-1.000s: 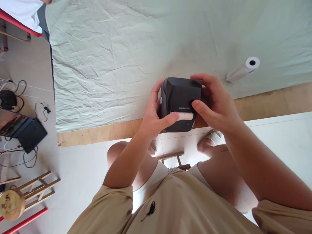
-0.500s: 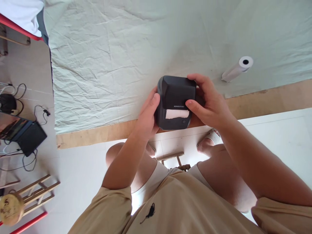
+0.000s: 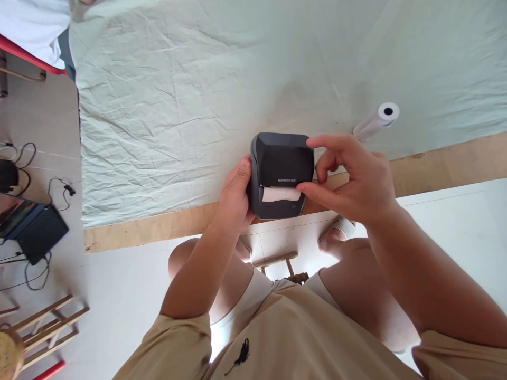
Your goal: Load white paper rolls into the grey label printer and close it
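Observation:
A dark label printer (image 3: 285, 161) is held at the table's front edge, its lid down. A short strip of white paper (image 3: 281, 194) comes out of its front slot. My left hand (image 3: 235, 198) is closed around the printer's left side, thumb on the side wall. At the right side, my right hand (image 3: 352, 174) has its index fingertip on the lid's upper corner and its thumb near the lower corner; the other fingers are curled. To the right a white paper roll (image 3: 374, 122) stands upright on the cloth, apart from my hand.
Wrinkled pale green cloth (image 3: 178, 105) covers the table, with a bare wooden strip (image 3: 150, 224) along the front. Left on the floor lie a laptop (image 3: 41, 227) and cables. A wooden stool (image 3: 55, 327) lies below them. White fabric (image 3: 35, 31) shows at the top left.
My right hand has loosened and drawn slightly right, its fingertips now at the lid's edge. The view has shifted a little. The lid stays down and my left hand still holds the printer.

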